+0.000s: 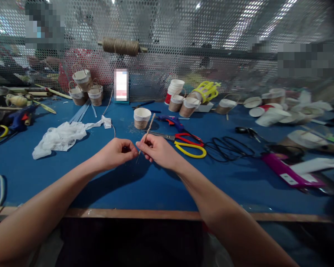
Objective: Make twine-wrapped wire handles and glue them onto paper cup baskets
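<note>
Over the blue table (72, 178) my two hands meet at the centre. My right hand (157, 150) is closed on a thin twine-wrapped stick (148, 130) that slants up and away. My left hand (117, 152) is closed in a pinch at the stick's lower end, on the twine, I think. A strand of twine (110, 99) runs up from near my left hand to a spool (120, 46) on a rod at the mesh wall. A paper cup wrapped in twine (141, 118) stands just behind my hands.
Red-and-yellow scissors (189, 144), a blue glue gun (171, 121) and a black cable (228, 148) lie right of my hands. White netting (61, 136) lies to the left. Small cup baskets (85, 89), stacked cups (176, 89), a phone (121, 84) and a purple tool (289, 172) stand around.
</note>
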### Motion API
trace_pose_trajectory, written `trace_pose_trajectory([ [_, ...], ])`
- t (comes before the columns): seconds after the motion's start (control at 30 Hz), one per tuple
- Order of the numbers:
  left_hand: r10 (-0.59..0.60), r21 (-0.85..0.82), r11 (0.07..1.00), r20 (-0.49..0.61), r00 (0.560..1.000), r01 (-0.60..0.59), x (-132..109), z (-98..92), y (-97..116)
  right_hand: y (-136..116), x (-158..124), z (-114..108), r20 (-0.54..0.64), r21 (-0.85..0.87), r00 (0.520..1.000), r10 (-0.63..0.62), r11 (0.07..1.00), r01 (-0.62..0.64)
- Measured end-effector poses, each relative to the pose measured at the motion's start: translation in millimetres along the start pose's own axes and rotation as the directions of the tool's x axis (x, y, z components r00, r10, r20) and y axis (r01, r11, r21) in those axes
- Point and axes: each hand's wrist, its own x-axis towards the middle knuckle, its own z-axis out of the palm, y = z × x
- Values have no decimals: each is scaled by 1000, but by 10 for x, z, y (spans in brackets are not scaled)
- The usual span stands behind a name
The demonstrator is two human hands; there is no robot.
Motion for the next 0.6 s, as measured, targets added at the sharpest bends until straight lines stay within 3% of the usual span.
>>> trace_pose_trajectory([
  [0.27, -34, -54, 998, -59, 998, 31, 32, 60, -42, 33, 10, 56, -83, -62, 996, -36, 998, 31],
  [0.47, -103, -192, 976, 25, 994, 106, 12, 28, -4, -26, -10, 8, 70, 132, 993, -91, 988, 82],
  [0.6, -80, -192, 977, 68, 994, 92, -8, -9, 24, -49, -18, -22, 38, 49, 998, -50, 998, 48],
])
